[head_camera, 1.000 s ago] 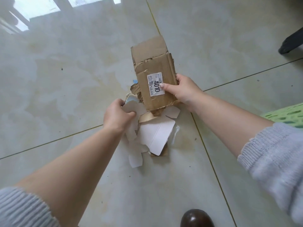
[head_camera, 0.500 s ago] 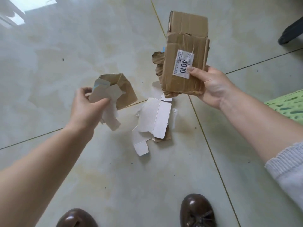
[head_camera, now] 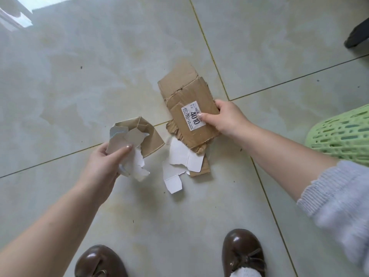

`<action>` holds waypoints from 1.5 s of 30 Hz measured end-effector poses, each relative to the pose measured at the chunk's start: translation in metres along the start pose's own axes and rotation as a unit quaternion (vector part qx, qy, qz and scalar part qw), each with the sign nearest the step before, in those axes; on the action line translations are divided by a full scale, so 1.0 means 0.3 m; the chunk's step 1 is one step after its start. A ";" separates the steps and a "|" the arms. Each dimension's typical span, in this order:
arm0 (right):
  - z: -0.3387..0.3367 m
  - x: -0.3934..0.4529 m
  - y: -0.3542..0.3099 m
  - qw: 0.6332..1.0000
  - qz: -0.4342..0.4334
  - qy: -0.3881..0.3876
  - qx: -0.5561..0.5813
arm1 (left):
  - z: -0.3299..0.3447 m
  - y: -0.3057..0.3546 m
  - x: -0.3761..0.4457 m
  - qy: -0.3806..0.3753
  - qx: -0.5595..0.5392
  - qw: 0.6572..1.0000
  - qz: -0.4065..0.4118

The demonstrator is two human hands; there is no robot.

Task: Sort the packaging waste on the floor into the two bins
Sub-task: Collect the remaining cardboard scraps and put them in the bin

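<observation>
The right hand [head_camera: 229, 118] is pinching the flattened brown cardboard box [head_camera: 189, 108] in a tight grip at its label. The left hand [head_camera: 105, 158] is gripping torn white and brown scraps [head_camera: 135, 140]. More white card pieces [head_camera: 179, 156] are lying on the tiled floor [head_camera: 99, 76] between them, near a green mesh bin [head_camera: 343, 134].

I see my right sleeve [head_camera: 337, 194], a pale lavender ribbed knit with a wavy cuff pushed up the forearm. My left forearm [head_camera: 60, 226] is bare. I wear glossy brown shoes, left shoe [head_camera: 99, 261] and right shoe [head_camera: 242, 252] with a bow and a white sock [head_camera: 244, 272].
</observation>
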State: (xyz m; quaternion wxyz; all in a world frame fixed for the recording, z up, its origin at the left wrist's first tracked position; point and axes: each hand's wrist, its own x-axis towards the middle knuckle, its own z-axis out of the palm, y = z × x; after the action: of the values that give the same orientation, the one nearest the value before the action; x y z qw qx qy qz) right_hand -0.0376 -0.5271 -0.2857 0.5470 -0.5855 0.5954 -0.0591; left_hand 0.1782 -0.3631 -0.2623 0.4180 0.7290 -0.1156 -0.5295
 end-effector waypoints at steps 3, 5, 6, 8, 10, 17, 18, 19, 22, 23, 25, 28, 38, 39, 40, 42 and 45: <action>-0.012 -0.006 -0.004 0.991 0.026 0.031 0.128 | -0.009 0.000 -0.004 0.006 -0.001 1.000 -0.011; -0.034 -0.010 -0.006 0.974 0.044 0.045 0.219 | -0.016 0.002 -0.008 0.002 -0.010 1.000 -0.017; -0.048 -0.015 -0.009 0.964 0.052 0.047 0.258 | -0.019 0.003 -0.011 -0.004 -0.018 1.000 -0.020; -0.078 -0.024 -0.018 0.943 0.060 0.050 0.324 | -0.023 0.000 -0.019 -0.022 -0.045 0.999 -0.021; -0.103 -0.033 -0.022 0.924 0.057 0.069 0.372 | -0.016 -0.002 -0.032 -0.044 -0.077 0.996 -0.020; -0.149 -0.068 -0.016 0.853 0.059 0.150 0.497 | 0.106 -0.053 -0.060 -0.090 0.105 0.990 0.039; -0.154 -0.072 -0.011 0.851 0.057 0.154 0.498 | 0.136 -0.063 -0.048 -0.086 0.192 0.975 0.070; -0.159 -0.076 -0.006 0.852 0.055 0.158 0.496 | 0.167 -0.073 -0.031 -0.080 0.278 0.951 0.106; -0.180 -0.088 0.009 0.855 0.055 0.172 0.487 | 0.257 -0.080 0.013 -0.041 0.425 0.890 0.160; -0.189 -0.091 0.016 0.854 0.056 0.178 0.486 | 0.277 -0.082 0.029 -0.028 0.447 0.878 0.166; -0.205 -0.093 0.031 0.853 0.054 0.187 0.484 | 0.301 -0.082 0.047 -0.016 0.467 0.867 0.171; -0.229 -0.097 0.044 0.844 0.051 0.197 0.496 | 0.316 -0.075 0.037 -0.024 0.456 0.874 0.166; -0.220 -0.201 -0.018 0.819 0.028 0.134 0.558 | 0.189 -0.001 -0.122 0.078 0.226 0.968 0.072; -0.218 -0.230 -0.039 0.821 0.021 0.123 0.558 | 0.169 0.024 -0.148 0.094 0.193 0.974 0.069; -0.219 -0.264 -0.061 0.824 0.013 0.116 0.555 | 0.151 0.053 -0.178 0.103 0.165 0.978 0.070; -0.225 -0.335 -0.102 0.829 -0.001 0.114 0.547 | 0.123 0.109 -0.235 0.106 0.128 0.982 0.085; -0.264 -0.500 -0.164 0.837 -0.037 0.115 0.533 | 0.125 0.217 -0.369 0.104 0.100 0.980 0.137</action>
State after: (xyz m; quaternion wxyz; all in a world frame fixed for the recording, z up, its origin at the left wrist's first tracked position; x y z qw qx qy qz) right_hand -0.1061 -0.4730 -0.1320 0.6995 -0.2135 0.5084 -0.4547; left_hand 0.1177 -0.3542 -0.1432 0.4216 0.7953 -0.2226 -0.3744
